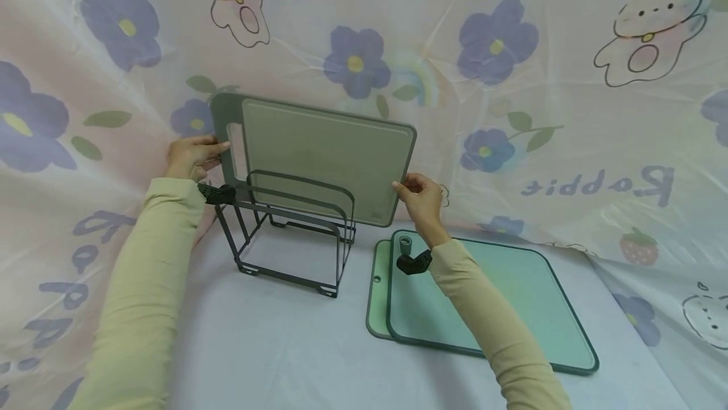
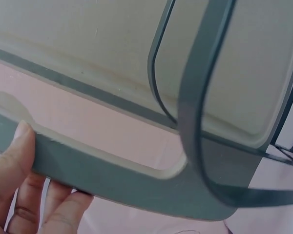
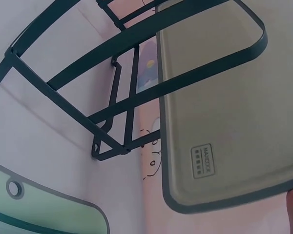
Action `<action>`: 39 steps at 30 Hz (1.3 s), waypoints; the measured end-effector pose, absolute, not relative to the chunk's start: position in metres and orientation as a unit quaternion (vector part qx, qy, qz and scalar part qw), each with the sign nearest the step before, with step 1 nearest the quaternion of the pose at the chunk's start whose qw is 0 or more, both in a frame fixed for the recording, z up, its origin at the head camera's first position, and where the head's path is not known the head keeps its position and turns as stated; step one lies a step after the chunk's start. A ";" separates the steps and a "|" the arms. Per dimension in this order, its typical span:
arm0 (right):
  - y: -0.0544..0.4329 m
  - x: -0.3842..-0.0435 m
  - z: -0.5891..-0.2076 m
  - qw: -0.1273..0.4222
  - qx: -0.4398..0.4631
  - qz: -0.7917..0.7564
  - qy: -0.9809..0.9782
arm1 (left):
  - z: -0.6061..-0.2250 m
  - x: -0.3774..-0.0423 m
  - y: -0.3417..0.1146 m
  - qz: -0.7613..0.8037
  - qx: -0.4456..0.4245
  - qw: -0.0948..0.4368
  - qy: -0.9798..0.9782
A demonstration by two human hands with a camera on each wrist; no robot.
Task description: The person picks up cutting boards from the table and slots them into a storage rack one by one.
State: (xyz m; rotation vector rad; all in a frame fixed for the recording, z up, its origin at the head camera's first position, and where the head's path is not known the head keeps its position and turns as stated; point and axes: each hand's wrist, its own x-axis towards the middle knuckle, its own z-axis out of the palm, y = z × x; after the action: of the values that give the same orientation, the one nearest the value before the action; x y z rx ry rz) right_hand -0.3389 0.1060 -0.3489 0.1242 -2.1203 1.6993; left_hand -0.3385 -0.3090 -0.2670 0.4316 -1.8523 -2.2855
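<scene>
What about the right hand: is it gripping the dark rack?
No, in the head view the right hand pinches the edge of the slotted cutting board, not the dark rack.

Rack hoops [image 3: 185, 80] before the board [image 1: 327, 157]

Rabbit-and-flower curtain [image 1: 432, 6], white tabletop [image 1: 284, 347]

Upright, tilted beige cutting board [image 1: 330, 151] behind dark rack hoops [image 3: 185, 79]
</scene>
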 end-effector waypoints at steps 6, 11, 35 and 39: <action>0.102 -0.340 -0.351 0.202 0.054 0.615 -0.761 | -0.266 -0.334 -0.318 -0.778 0.124 0.067 -0.612; 0.096 -0.341 -0.352 0.192 0.057 0.628 -0.752 | -0.265 -0.331 -0.328 -0.775 0.108 0.054 -0.621; 0.079 -0.346 -0.363 0.176 0.058 0.624 -0.759 | -0.282 -0.316 -0.350 -0.786 0.082 0.029 -0.612; 0.078 -0.348 -0.364 0.178 0.063 0.620 -0.761 | -0.286 -0.316 -0.351 -0.782 0.089 0.031 -0.616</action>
State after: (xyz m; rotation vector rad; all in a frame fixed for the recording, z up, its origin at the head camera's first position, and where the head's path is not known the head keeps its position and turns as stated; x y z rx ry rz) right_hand -0.3475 0.0783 -0.3643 0.1772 -2.1544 1.7551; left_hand -0.3163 -0.3507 -0.2861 0.2734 -1.8994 -2.4088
